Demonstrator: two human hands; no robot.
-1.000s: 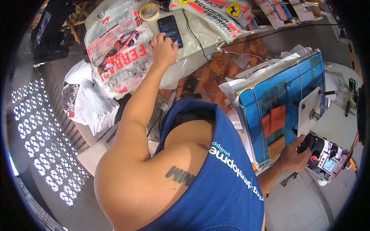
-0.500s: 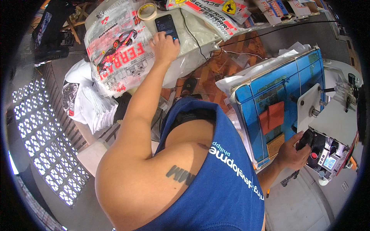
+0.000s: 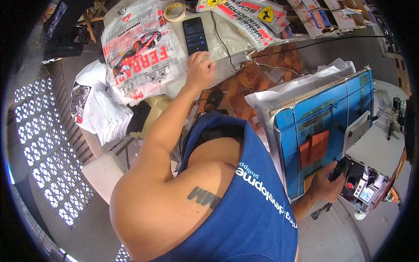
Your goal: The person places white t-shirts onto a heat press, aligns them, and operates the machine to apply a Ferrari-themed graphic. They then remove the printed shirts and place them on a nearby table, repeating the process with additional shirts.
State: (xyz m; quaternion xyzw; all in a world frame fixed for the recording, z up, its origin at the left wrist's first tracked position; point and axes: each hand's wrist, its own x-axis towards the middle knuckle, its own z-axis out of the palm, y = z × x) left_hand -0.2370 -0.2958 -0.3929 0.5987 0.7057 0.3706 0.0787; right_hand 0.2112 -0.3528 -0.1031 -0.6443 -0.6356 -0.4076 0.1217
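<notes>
We see the phone (image 3: 195,37) at the top of the frame, left of centre, lying screen up on the plastic-covered surface (image 3: 238,37). Its long axis runs nearly up and down the frame, the far end tipped slightly left and the near end pointing toward us. A tape roll (image 3: 177,18) sits just beyond its upper left corner.

Our left hand (image 3: 200,70) lies at the phone's near end, back upward, fingers bunched and curled in; we cannot tell whether they touch it or how tightly they close. The left forearm slants up and right from the shoulder.

At the right of the frame, our right hand (image 3: 327,184) grips the black handle (image 3: 342,168), which slants from upper right to lower left beside the control box (image 3: 360,177).
</notes>
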